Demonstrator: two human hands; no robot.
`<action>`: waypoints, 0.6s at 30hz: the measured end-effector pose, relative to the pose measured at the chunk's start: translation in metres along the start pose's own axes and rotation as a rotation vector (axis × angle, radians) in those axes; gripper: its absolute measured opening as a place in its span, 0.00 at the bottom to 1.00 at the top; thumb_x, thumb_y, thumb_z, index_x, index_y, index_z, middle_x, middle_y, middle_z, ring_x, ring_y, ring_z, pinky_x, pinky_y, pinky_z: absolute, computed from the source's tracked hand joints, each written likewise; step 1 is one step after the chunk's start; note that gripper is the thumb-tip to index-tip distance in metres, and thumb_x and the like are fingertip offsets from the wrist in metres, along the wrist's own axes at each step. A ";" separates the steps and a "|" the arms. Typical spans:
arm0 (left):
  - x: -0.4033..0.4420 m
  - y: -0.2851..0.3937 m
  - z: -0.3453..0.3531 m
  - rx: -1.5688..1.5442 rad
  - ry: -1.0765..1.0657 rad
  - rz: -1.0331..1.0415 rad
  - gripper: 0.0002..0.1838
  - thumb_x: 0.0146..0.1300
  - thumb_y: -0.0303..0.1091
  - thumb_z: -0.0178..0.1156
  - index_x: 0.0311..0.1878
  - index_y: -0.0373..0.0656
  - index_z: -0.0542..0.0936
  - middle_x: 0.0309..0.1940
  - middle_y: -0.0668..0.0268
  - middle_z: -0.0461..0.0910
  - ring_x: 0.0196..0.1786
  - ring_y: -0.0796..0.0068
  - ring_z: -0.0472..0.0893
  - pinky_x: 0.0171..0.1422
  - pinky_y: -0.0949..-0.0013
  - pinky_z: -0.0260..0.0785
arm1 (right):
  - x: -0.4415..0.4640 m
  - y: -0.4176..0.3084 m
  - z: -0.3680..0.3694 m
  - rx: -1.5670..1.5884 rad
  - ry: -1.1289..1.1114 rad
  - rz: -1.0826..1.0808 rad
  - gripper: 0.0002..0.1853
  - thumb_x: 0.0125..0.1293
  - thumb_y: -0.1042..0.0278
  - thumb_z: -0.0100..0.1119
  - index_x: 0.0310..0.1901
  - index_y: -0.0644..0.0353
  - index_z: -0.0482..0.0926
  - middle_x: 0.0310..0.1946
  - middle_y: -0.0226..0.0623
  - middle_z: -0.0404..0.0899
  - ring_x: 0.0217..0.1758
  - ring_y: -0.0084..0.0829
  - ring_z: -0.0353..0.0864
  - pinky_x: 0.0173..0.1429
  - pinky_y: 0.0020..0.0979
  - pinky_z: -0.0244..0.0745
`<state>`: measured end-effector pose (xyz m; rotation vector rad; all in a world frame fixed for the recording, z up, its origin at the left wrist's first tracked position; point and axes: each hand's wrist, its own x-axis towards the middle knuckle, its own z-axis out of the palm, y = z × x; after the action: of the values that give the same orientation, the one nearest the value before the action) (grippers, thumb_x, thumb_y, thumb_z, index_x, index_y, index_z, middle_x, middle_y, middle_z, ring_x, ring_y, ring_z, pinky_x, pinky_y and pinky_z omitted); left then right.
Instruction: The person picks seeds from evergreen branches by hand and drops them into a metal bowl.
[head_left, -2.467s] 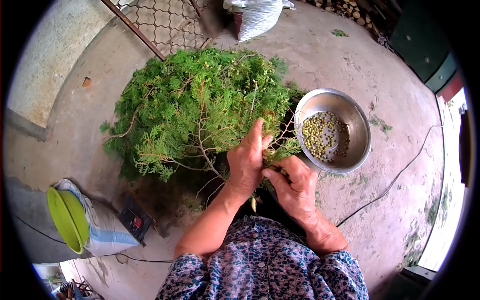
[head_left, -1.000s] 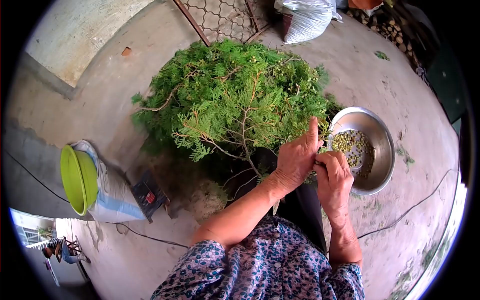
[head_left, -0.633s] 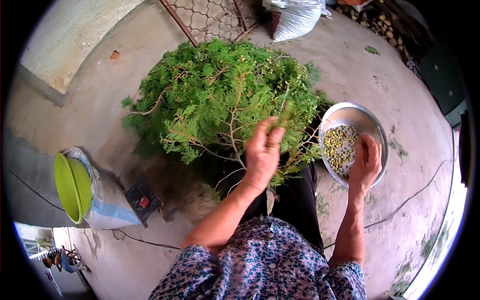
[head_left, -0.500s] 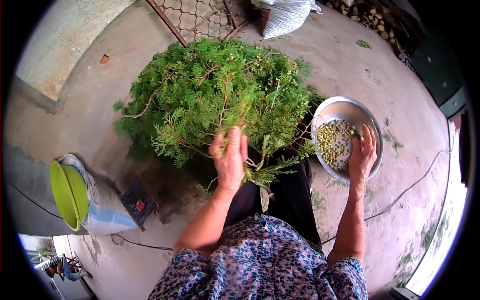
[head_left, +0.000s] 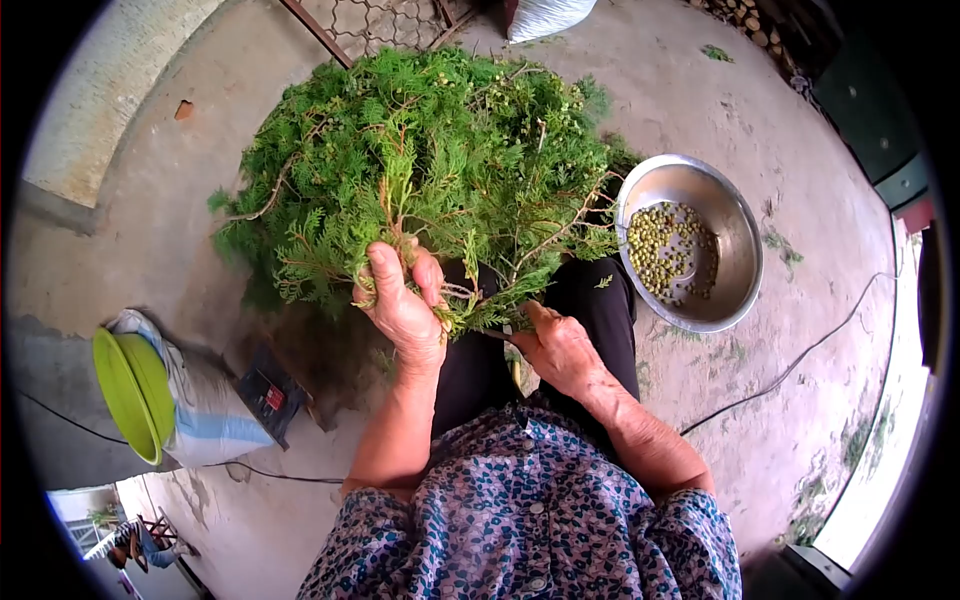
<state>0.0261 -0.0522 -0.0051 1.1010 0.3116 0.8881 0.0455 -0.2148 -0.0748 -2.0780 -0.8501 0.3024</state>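
Note:
My left hand (head_left: 408,310) is closed around a leafy green conifer branch (head_left: 397,185), thumb pointing up. Its sprays rise from the fist toward a big heap of cut evergreen branches (head_left: 340,140) in front of my knees. Above my lap, my right hand (head_left: 568,352) pinches the woody lower end of a branch; I cannot tell whether it is the same one. To the right stands a metal basin (head_left: 735,230), where small round yellow-green cones (head_left: 660,245) lie over the bottom.
On the left, a lime-green plastic tub (head_left: 130,395) rests against a white sack (head_left: 205,400). A dark cable (head_left: 790,385) crosses the floor on the right. Stacked firewood (head_left: 750,20), another white sack (head_left: 550,18) and a metal grille (head_left: 385,25) are at the back.
My right hand has left the basin and come to the branches over my lap. My left hand has moved left with its branch. The whole view has shifted slightly.

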 end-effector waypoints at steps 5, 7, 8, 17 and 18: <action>-0.009 0.008 -0.001 -0.055 -0.103 0.080 0.24 0.64 0.55 0.46 0.28 0.41 0.69 0.11 0.72 0.62 0.11 0.83 0.58 0.18 0.78 0.49 | 0.005 0.008 0.013 1.041 -0.367 0.809 0.16 0.60 0.61 0.57 0.36 0.69 0.72 0.19 0.36 0.74 0.14 0.26 0.69 0.16 0.27 0.62; -0.018 0.005 -0.003 -0.001 -0.227 0.163 0.23 0.65 0.54 0.46 0.29 0.41 0.69 0.11 0.72 0.63 0.11 0.83 0.59 0.18 0.78 0.50 | 0.000 0.000 0.007 0.953 -0.319 0.648 0.16 0.63 0.57 0.51 0.30 0.65 0.73 0.16 0.30 0.69 0.13 0.18 0.61 0.16 0.22 0.54; -0.025 0.008 -0.005 0.074 -0.205 0.179 0.22 0.65 0.53 0.46 0.31 0.40 0.71 0.11 0.71 0.64 0.11 0.81 0.61 0.17 0.77 0.51 | 0.000 -0.006 0.004 0.906 -0.214 0.557 0.16 0.64 0.57 0.50 0.29 0.64 0.73 0.15 0.29 0.67 0.12 0.18 0.59 0.16 0.22 0.53; -0.021 0.027 0.024 0.151 -0.301 0.506 0.40 0.56 0.51 0.59 0.63 0.32 0.57 0.47 0.49 0.72 0.50 0.61 0.72 0.57 0.62 0.61 | 0.020 0.030 -0.023 0.454 0.268 -0.055 0.08 0.60 0.69 0.50 0.37 0.64 0.75 0.27 0.36 0.73 0.29 0.34 0.74 0.35 0.29 0.68; -0.018 0.027 0.028 0.129 -0.286 0.500 0.41 0.56 0.51 0.59 0.63 0.31 0.57 0.49 0.50 0.71 0.51 0.61 0.72 0.58 0.62 0.61 | 0.025 0.027 -0.033 0.666 0.283 0.012 0.09 0.62 0.66 0.50 0.35 0.63 0.75 0.23 0.31 0.71 0.25 0.27 0.70 0.31 0.26 0.65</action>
<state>0.0193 -0.0790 0.0274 1.4392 -0.1558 1.1409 0.0929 -0.2292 -0.0740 -1.4566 -0.4764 0.2466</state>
